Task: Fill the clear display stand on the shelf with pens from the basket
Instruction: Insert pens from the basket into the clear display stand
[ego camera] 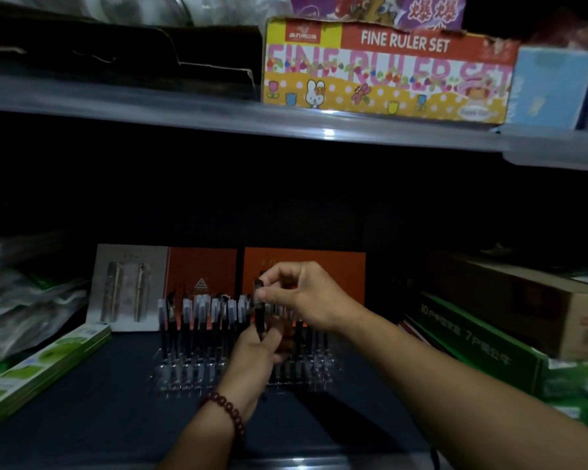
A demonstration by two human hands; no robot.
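- The clear display stand (180,376) is shown on the dark lower shelf (99,405). Part of its transparent base is hidden by the hands.
- A row of pens (199,312) with dark barrels and pale caps is seen upright in the left part of the stand. More pens are made out in its right part, behind the right wrist.
- A black pen (259,322) is held upright at the middle of the stand, with its top raised above the row.
- The upper end of the black pen is pinched between the thumb and forefinger of the right hand (301,296), above the stand.
- The lower barrel of the same pen is gripped by the curled fingers of the left hand (253,352), in front of the stand. The two hands are close together, one above the other.
- A bracelet of dark red beads (230,410) is worn on the left wrist.
- Behind the stand, a grey card of two pens (126,286) and an orange card (306,264) are propped upright.
- Flat green packs (41,368) are laid to the left of the stand. A green box (472,337) and a brown carton (523,300) are placed to its right.
- Above the stand, a box marked "FINE RULER SET" (387,69) is carried on the upper shelf (218,113).
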